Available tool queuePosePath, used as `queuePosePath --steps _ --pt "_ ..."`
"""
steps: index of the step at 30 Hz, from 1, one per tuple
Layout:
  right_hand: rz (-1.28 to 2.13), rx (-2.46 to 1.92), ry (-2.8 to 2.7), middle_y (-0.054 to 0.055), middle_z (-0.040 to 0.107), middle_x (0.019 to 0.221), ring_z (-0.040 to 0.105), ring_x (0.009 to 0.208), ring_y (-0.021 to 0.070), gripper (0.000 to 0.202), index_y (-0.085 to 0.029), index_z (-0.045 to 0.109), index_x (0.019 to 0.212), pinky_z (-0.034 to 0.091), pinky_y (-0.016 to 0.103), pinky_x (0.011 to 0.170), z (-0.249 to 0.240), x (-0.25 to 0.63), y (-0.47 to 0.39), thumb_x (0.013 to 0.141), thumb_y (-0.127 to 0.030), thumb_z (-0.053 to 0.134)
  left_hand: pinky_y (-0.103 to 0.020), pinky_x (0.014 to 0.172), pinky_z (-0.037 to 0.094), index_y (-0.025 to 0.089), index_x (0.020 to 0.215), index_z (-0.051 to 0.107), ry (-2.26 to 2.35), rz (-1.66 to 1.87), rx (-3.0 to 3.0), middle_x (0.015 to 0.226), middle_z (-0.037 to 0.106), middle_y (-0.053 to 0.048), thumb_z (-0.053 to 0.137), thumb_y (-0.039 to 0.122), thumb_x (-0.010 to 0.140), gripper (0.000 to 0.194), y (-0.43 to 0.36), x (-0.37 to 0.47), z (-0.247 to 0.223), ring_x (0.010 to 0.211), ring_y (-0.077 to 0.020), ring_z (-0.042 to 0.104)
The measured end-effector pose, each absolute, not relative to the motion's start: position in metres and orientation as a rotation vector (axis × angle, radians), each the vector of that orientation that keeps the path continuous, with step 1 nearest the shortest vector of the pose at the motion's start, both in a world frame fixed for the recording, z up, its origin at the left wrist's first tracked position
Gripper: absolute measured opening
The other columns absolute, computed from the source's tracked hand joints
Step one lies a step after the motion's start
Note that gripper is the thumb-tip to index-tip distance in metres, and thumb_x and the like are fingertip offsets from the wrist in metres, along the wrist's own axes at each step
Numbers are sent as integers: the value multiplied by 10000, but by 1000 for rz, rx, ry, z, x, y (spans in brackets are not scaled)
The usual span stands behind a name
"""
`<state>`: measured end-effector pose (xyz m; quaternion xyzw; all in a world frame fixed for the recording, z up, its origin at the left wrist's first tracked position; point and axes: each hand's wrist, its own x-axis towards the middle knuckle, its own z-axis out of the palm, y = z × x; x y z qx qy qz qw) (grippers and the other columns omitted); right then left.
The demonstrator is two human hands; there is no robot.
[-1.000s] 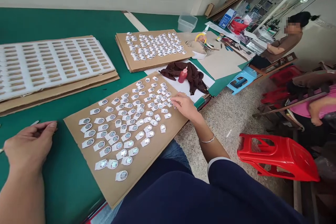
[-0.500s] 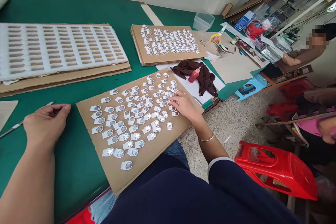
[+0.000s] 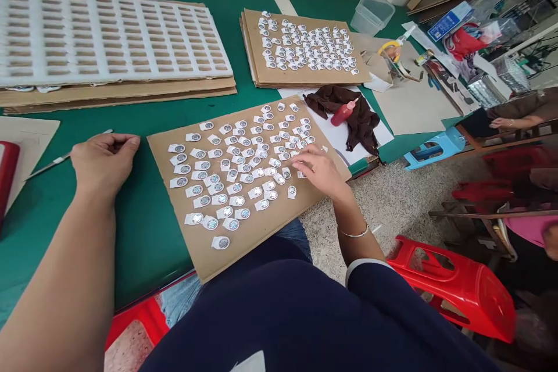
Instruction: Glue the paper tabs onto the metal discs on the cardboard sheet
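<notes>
My right hand point(image 3: 320, 170) is over the right side of a brown cardboard sheet point(image 3: 257, 232). Its fingers are drawn together, tips down among small round silver pieces with white tabs point(image 3: 234, 188); whether one is between the fingertips is hidden. These pieces lie in loose rows across the sheet. Left of the cardboard, my left hand point(image 3: 104, 160) rests on the green tabletop, thumb against curled fingers. What it may pinch cannot be made out. A thin pen-like stick point(image 3: 47, 168) passes behind that hand; I cannot tell whether it is gripped.
Behind are a white slotted foam tray point(image 3: 131, 78) on cardboard and a stack of cardboard point(image 3: 255, 64) bearing more silver pieces. A red bottle point(image 3: 343, 113) lies on a dark cloth point(image 3: 366, 131). A clear tub point(image 3: 370, 16) stands farther back. A red stool point(image 3: 471, 285) is at right.
The view has shifted, so the table sits higher and farther right in the picture. My right hand has shifted slightly over the pieces; my left keeps its pose beside the cardboard.
</notes>
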<state>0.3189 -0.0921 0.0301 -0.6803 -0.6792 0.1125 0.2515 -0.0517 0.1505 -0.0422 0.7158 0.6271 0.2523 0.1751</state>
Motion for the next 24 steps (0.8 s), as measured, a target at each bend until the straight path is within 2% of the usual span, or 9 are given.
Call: queuePosePath --steps 4,14,19,24 --pt "412 -1777 -1989 27 563 957 537 921 171 125 -228 664 951 417 309 820 29 300 -100 907 -200 551 -190 541 379 123 1003 691 1764 741 2018 710 599 12 574 466 770 431 148 -50 -40 569 -72 458" --pt "340 -1732 -1937 26 564 960 534 918 155 125 -213 654 967 404 292 824 24 289 -106 910 -185 546 -218 560 387 130 1000 677 1754 686 2036 703 593 8 504 524 787 480 144 -50 -34 615 -99 474" --pt "319 -1797 -2038 35 556 955 518 906 159 109 -183 662 917 380 285 811 30 277 -88 901 -162 557 -241 623 429 223 997 656 1710 668 2054 809 654 43 451 521 810 408 138 -50 -30 686 -124 499" --pt "341 -1771 -2172 31 548 935 508 882 147 119 -177 675 876 366 270 783 29 262 -63 895 -142 562 -255 655 447 219 934 656 1705 732 2031 811 656 45 488 474 798 335 137 -47 -29 694 -123 520"
